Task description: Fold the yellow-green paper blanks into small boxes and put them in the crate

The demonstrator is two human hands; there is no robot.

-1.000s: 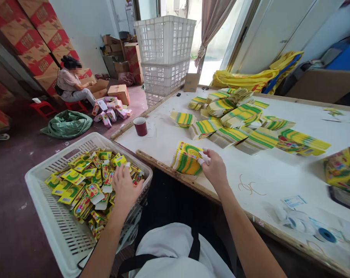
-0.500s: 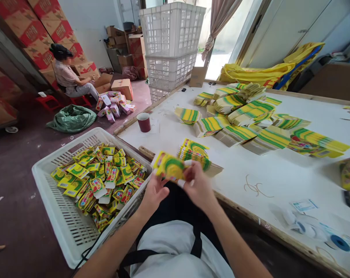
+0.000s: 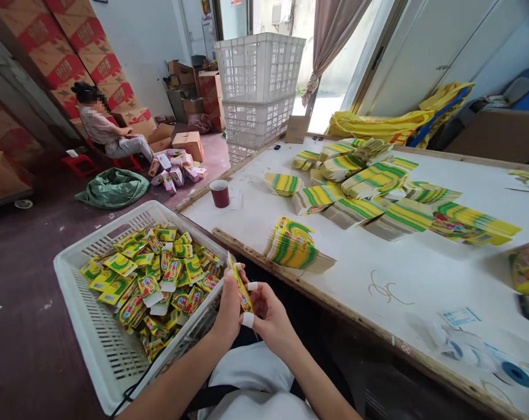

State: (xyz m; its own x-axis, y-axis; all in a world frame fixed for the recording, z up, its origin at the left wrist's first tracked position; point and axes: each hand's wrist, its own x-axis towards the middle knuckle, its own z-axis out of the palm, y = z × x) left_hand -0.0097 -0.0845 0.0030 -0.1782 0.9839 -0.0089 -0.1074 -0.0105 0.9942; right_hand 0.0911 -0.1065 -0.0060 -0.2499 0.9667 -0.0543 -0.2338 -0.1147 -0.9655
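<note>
A small yellow and green printed carton (image 3: 243, 289) is held between my two hands, tilted up so that mostly its narrow side shows. My left hand (image 3: 230, 303) is closed round its left side, thumb upward. The thumb and fingers of my right hand (image 3: 269, 314), with white wraps on the tips, pinch its right lower side. Left of my hands, a white plastic basket (image 3: 81, 318) holds many similar cartons (image 3: 168, 271), some with open flaps. A fanned stack of flat cartons (image 3: 293, 248) stands near the table's front edge, beyond my right hand.
More bundles of flat cartons (image 3: 356, 189) cover the white table (image 3: 334, 291). A dark red mug (image 3: 220, 193) stands at its left edge; tape rolls (image 3: 511, 373) lie at right. Tall white crates (image 3: 259, 76) rise behind. Another person (image 3: 102, 128) sits at far left beside pink boxes (image 3: 177, 169).
Both hands have come lower and closer to me. The carton has turned from its broad face showing to nearly edge-on. My view has tipped slightly upward.
</note>
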